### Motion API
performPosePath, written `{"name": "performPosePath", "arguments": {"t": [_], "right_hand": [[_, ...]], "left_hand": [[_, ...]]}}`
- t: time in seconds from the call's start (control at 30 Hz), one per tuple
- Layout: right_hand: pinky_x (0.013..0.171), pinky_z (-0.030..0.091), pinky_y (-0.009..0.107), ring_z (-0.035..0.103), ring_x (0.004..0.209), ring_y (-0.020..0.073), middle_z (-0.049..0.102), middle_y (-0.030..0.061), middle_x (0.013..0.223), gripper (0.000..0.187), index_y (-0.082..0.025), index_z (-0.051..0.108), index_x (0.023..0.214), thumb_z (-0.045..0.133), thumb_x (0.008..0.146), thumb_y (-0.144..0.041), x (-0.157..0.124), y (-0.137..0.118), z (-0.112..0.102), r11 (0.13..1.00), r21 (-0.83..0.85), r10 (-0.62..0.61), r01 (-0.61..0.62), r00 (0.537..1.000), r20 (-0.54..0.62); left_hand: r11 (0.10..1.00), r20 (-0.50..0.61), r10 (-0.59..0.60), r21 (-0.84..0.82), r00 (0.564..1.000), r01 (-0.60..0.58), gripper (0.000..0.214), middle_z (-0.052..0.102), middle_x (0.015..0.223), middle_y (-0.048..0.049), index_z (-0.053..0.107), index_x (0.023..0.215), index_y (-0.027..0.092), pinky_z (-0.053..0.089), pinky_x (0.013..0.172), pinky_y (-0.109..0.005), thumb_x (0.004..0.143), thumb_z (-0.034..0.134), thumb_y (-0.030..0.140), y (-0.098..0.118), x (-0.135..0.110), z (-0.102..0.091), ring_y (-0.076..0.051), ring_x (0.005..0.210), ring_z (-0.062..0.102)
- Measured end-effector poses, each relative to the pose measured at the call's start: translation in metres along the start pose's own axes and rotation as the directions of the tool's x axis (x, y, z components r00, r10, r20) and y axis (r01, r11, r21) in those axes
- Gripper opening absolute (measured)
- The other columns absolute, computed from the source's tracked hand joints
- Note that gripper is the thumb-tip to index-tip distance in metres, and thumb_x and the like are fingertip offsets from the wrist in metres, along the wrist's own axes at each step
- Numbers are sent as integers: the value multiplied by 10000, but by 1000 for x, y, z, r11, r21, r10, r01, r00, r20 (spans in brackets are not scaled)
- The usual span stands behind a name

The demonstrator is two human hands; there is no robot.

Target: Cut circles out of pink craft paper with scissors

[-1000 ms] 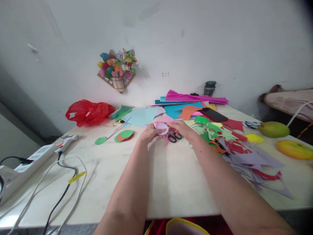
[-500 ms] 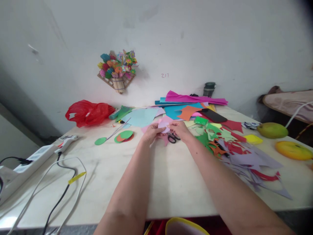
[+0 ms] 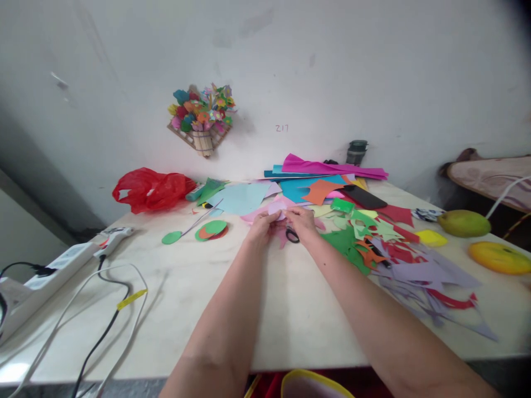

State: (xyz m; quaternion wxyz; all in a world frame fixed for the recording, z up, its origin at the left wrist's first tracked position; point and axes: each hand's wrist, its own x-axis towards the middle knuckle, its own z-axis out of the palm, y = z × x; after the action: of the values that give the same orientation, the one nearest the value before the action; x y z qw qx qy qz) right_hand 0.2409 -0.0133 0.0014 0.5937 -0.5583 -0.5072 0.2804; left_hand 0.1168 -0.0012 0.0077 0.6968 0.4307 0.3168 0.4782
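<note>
A small pale lilac piece of paper is pinched between my two hands above the middle of the table. My left hand grips its left side with thumb and fingers. On the other side, my right hand has its fingertips closed at the paper's right edge. Black-handled scissors lie just below, partly hidden by my right hand. Pink paper spreads underneath and behind my hands. To the left sit overlapping green and orange paper circles and a single green circle.
Colored paper scraps heap on the right, near a phone and two mango-like fruits. Paper sheets and a red plastic bag lie at the back. A power strip with cables occupies the left.
The lilac paper has changed from a rounded outline to a more angular one as my fingers shifted on it. My right hand now covers more of the scissors.
</note>
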Motion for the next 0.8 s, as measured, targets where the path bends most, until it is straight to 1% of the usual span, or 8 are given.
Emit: {"name": "performPosePath", "arguments": {"t": [0.07, 0.17, 0.23, 0.33, 0.47, 0.67, 0.8], "right_hand": [[662, 481, 287, 588, 782, 194, 653, 54, 818, 205, -188, 683, 708, 600, 677, -373, 3, 7, 3, 999, -18, -33, 32, 999, -30], [671, 482, 297, 593, 779, 201, 644, 46, 781, 189, -186, 681, 657, 609, 652, -361, 5, 14, 7, 996, 24, -88, 91, 992, -95], [671, 479, 303, 593, 748, 199, 635, 38, 746, 173, -184, 680, 625, 626, 628, -349, 6, 17, 8, 992, 73, -95, 105, 986, -134], [682, 483, 311, 596, 726, 195, 633, 33, 736, 150, -183, 682, 604, 648, 610, -329, 5, 17, 8, 989, 116, -74, 93, 984, -159], [721, 492, 313, 606, 776, 202, 644, 39, 781, 117, -190, 682, 610, 645, 623, -300, 3, 14, 7, 992, 88, -80, 96, 983, -163], [801, 482, 322, 602, 796, 199, 646, 34, 768, 95, -200, 662, 583, 618, 644, -258, 2, 10, 5, 991, -30, -132, 129, 980, -150], [814, 480, 326, 606, 812, 203, 651, 38, 783, 90, -203, 667, 586, 616, 644, -250, 1, 10, 6, 989, -33, -149, 145, 978, -144]], "left_hand": [[999, 7, 28, 34, 1000, -28, 261, 683, 651, -71, 641, 853, 83, 528, 585, -241, 699, 772, 249, -2, 1, -1, -161, 591, 668], [992, 20, 72, 99, 997, -73, 308, 689, 645, -65, 644, 875, 99, 535, 590, -248, 700, 772, 318, -6, 4, -2, -168, 594, 677], [988, 22, 92, 120, 996, -94, 329, 693, 642, -66, 645, 871, 105, 545, 613, -264, 697, 771, 354, -8, 5, -3, -175, 598, 681], [986, 23, 114, 123, 993, -116, 356, 700, 654, -76, 648, 861, 106, 556, 658, -293, 678, 781, 381, -9, 5, -2, -196, 634, 694], [984, 39, 127, 118, 991, -131, 382, 706, 673, -92, 652, 868, 102, 559, 679, -304, 663, 789, 394, -10, 6, -2, -213, 673, 705], [978, 14, 155, 137, 988, -155, 390, 710, 688, -94, 655, 853, 105, 560, 666, -306, 637, 797, 398, -12, 6, -3, -223, 679, 708], [984, 11, 148, 98, 989, -148, 335, 712, 701, -97, 654, 858, 102, 572, 684, -329, 654, 784, 333, -10, 2, -1, -237, 695, 712]]}}
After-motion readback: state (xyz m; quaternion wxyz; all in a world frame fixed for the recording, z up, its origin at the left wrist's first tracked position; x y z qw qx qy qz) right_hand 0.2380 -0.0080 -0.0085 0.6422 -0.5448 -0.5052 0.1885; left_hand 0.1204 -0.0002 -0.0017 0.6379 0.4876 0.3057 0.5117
